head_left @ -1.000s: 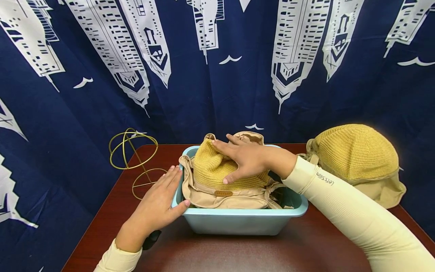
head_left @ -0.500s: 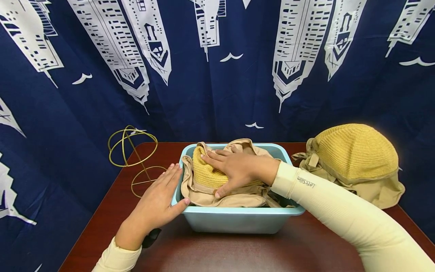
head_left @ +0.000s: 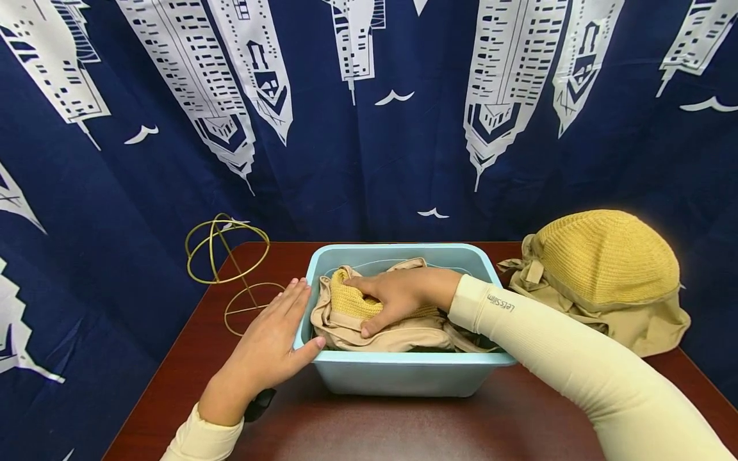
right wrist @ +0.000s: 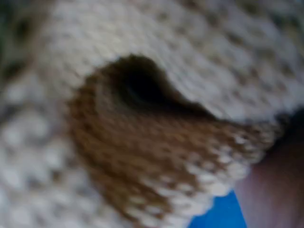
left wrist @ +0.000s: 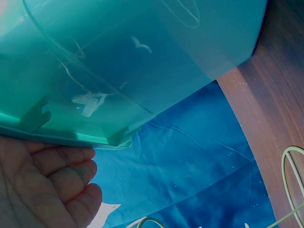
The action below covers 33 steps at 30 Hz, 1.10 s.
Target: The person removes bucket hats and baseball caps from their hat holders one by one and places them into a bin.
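A yellow knit hat with a beige cloth brim lies crumpled inside a light blue plastic basin. My right hand presses down on its crown with spread fingers; the fingertips sink partly out of sight in the folds. Against the basin's left rim rests my left hand, fingers straight and thumb near the front corner. The left wrist view has the left fingers touching the underside of the rim. Blurred knit fabric fills most of the right wrist view.
A second yellow hat with a beige brim and tied bow sits at the right on the dark red table. A gold wire stand is at the back left. Behind hangs a navy printed curtain.
My right hand has pushed the hat down, so its crown now sits below the basin's back rim and looks flatter. The left hand has stayed at the left rim.
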Motion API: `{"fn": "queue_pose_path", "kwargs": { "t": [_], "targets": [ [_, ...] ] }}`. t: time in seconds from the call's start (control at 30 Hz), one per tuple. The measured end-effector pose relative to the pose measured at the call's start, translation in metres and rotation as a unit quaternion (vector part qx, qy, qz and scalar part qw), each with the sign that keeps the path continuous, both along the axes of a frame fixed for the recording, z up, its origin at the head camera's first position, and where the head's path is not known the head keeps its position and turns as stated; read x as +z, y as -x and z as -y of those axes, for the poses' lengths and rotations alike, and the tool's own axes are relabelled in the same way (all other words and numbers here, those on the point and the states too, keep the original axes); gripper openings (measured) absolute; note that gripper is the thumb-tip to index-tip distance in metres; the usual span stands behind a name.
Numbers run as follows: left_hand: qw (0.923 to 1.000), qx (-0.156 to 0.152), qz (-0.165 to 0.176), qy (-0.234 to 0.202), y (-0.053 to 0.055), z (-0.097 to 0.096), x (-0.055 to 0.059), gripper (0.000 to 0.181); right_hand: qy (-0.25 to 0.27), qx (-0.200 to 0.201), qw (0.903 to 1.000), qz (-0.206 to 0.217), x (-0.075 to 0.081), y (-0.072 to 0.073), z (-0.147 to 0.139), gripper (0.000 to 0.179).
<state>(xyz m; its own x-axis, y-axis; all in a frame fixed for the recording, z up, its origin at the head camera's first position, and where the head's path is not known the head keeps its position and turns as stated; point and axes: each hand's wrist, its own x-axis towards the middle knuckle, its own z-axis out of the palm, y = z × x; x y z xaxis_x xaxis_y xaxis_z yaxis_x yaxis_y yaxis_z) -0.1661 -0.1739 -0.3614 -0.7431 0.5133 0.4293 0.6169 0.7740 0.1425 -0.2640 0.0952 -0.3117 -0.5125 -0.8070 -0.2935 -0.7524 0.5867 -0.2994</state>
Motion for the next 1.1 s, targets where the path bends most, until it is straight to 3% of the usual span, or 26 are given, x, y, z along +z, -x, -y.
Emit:
{"fn": "queue_pose_path", "kwargs": {
  "t": [0.17,0.33,0.43,0.57,0.7,0.93,1.1],
  "targets": [
    [1.0000,0.001,0.001,-0.002,0.000,0.000,-0.001,0.082,-0.011,0.016,0.9976,-0.066,0.019,-0.006,-0.002,0.109],
    [1.0000,0.003,0.005,0.001,0.000,0.000,0.000,0.082,0.025,0.034,0.9919,-0.120,0.050,-0.022,-0.005,0.102],
    [1.0000,0.003,0.003,0.003,0.000,0.000,0.000,0.082,0.031,0.047,0.9873,-0.148,0.056,-0.033,0.000,0.100],
    [1.0000,0.002,0.006,0.005,0.000,0.000,0.001,0.082,0.006,0.060,0.9831,-0.173,0.049,-0.045,0.012,0.102],
    [0.9999,-0.001,0.009,0.007,0.001,-0.001,0.000,0.082,-0.030,0.026,0.9825,-0.182,0.038,-0.047,0.023,0.111],
    [0.9999,0.003,0.006,0.012,0.000,0.000,0.001,0.083,-0.054,-0.011,0.9822,-0.180,0.023,-0.035,0.035,0.126],
    [0.9999,0.002,0.002,0.016,0.001,0.000,0.002,0.082,-0.110,-0.036,0.9752,-0.188,0.003,-0.026,0.041,0.127]
  ]
}}
